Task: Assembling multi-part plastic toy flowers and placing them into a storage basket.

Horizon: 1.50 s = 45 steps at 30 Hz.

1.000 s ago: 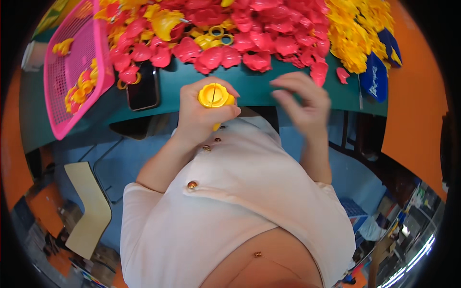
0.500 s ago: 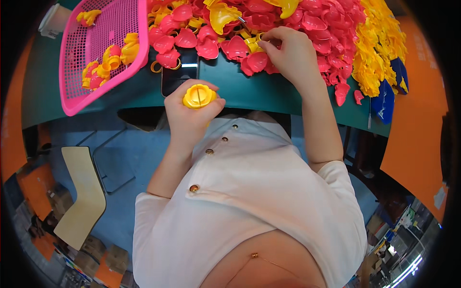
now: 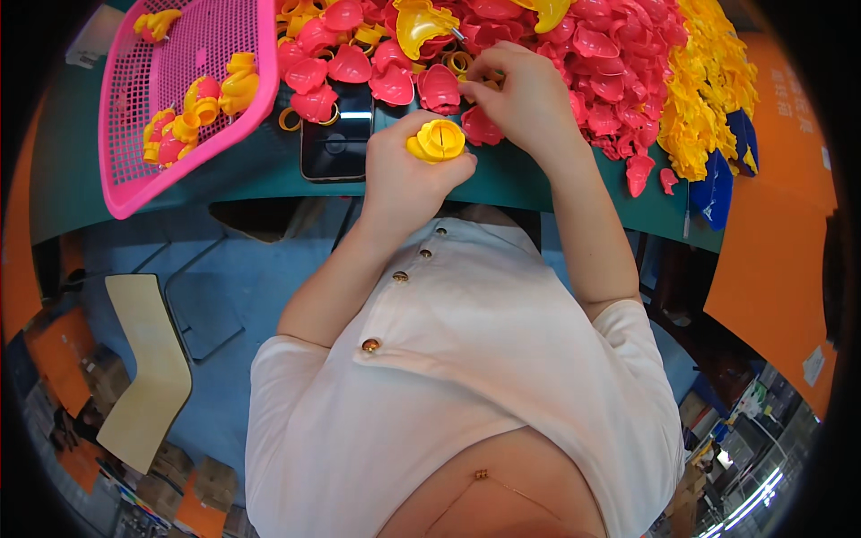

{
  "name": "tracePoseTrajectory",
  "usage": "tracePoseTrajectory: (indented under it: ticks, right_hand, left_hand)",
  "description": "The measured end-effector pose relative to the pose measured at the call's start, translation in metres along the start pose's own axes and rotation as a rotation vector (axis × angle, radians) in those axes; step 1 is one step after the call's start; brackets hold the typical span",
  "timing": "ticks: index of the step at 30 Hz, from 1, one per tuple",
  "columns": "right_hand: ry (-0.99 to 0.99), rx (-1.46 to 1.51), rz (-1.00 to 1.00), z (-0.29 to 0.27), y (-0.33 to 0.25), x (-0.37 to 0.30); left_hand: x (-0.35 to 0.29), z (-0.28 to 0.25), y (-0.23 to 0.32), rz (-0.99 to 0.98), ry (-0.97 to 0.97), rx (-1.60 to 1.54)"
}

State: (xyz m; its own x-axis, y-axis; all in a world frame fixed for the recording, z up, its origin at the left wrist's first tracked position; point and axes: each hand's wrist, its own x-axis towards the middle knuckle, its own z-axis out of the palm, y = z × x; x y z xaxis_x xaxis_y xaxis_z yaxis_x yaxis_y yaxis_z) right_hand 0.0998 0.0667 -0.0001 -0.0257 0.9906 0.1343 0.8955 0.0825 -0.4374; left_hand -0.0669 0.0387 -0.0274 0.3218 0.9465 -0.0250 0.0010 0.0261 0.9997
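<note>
My left hand [image 3: 404, 175] is closed around a yellow plastic piece [image 3: 439, 141], whose rounded, scalloped end with a dark slit faces up. Just to the right, my right hand [image 3: 522, 97] has its thumb and fingertips drawn together in a pinch beside a red plastic shell [image 3: 439, 88]. Whatever sits between those fingertips is too small or hidden to make out. Several yellow rings [image 3: 459, 63] lie right behind the fingertips. Around them spreads a heap of red shells [image 3: 596, 45], with a larger yellow curved piece [image 3: 421, 27] lying on top.
On the left of the green table [image 3: 215, 188] stands a pink mesh basket [image 3: 193, 54] holding several red-and-yellow assembled pieces. A dark phone [image 3: 334, 152] lies near the front edge. Yellow parts [image 3: 713, 90] pile up at right, beside blue pieces [image 3: 713, 188].
My left hand has moved right and away from me with the yellow piece, tilting it. My right hand has shifted slightly left, its fingertips drawing back from the yellow rings.
</note>
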Motion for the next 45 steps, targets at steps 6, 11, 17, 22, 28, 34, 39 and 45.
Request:
tracePoseTrajectory:
  ticks: [6,11,17,22,28,34,39,45]
  right_hand:
    - [0.024,0.614,-0.042,-0.021,0.002,-0.013]
    - [-0.092,0.814,-0.171,-0.037,-0.016,-0.043]
    - [-0.056,0.569,-0.388,-0.061,-0.008,-0.052]
    - [-0.073,0.555,-0.395,-0.059,-0.008,-0.062]
    - [0.039,0.67,-0.388,-0.05,-0.008,-0.081]
    - [0.009,0.774,-0.425,-0.052,-0.008,-0.08]
    - [0.066,0.745,-0.414,-0.046,-0.014,-0.082]
    - [0.278,1.015,-0.125,-0.053,0.001,-0.075]
  left_hand:
    - [0.006,0.002,0.011,-0.036,-0.012,0.097]
    - [0.006,0.007,0.024,0.0,-0.061,0.12]
    - [-0.001,0.014,0.032,-0.04,-0.157,0.174]
    - [-0.009,0.018,0.039,0.067,-0.15,0.445]
    - [-0.021,0.019,0.04,0.121,-0.218,0.348]
    - [-0.016,0.017,0.051,-0.269,-0.542,-0.212]
    - [-0.021,0.017,0.058,0.049,-0.257,0.133]
    - [0.039,-0.078,0.097,0.443,0.806,0.923]
